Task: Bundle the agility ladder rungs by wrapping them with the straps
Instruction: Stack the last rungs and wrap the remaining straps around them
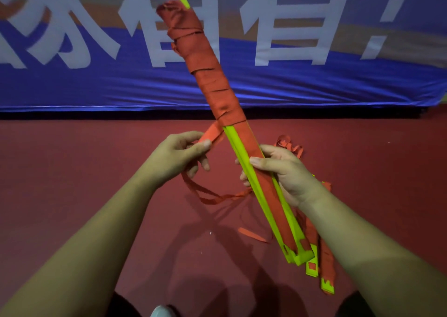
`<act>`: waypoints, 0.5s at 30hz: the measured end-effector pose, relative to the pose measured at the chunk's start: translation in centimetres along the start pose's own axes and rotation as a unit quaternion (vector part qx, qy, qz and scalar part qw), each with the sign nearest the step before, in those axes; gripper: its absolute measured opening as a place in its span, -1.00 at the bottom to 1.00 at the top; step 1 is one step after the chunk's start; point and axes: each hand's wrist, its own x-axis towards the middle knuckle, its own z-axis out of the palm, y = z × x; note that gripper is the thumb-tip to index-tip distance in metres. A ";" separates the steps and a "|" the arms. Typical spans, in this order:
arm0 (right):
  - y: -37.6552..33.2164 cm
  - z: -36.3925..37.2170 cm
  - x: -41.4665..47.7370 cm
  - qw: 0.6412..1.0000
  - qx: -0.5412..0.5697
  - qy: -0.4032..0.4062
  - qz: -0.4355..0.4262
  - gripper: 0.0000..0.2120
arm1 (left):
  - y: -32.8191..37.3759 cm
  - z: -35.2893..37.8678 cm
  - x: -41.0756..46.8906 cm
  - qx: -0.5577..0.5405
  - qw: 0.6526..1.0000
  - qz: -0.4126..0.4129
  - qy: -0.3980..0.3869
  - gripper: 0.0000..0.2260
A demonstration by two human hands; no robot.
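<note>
A stack of yellow-green ladder rungs (pixel 263 203) is held up at a slant, its far end pointing away from me. Orange strap (pixel 212 84) is wound in several turns around the upper half of the stack. My right hand (pixel 280 171) grips the rungs around their middle. My left hand (pixel 183 154) pinches the free length of the orange strap (pixel 212 135) just left of the stack, pulled taut from the lowest turn. The loose strap tail (pixel 212 196) hangs below my left hand down to the floor.
More yellow-green rungs and orange strap (pixel 321 273) lie on the dark red floor (pixel 96 183) under my right forearm, with a strap loop (pixel 287 145) beyond my right hand. A blue banner (pixel 314 84) with large white characters stands across the back. My shoe tip (pixel 160 312) shows at the bottom.
</note>
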 end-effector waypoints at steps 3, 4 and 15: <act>0.5 0.2 0.4 0.999 -0.020 0.046 0.000 -0.62 | 0.3 0.6 -0.1 0.033 0.999 0.012 0.000 -0.80; 0.8 0.3 0.6 0.998 -0.027 0.056 0.002 -0.64 | 0.3 0.7 -0.1 0.053 0.998 0.017 0.003 -0.82; 1.8 1.9 1.6 0.957 -0.279 -0.040 -0.075 -0.61 | -1.0 3.1 0.8 0.061 0.981 -0.043 0.182 -0.74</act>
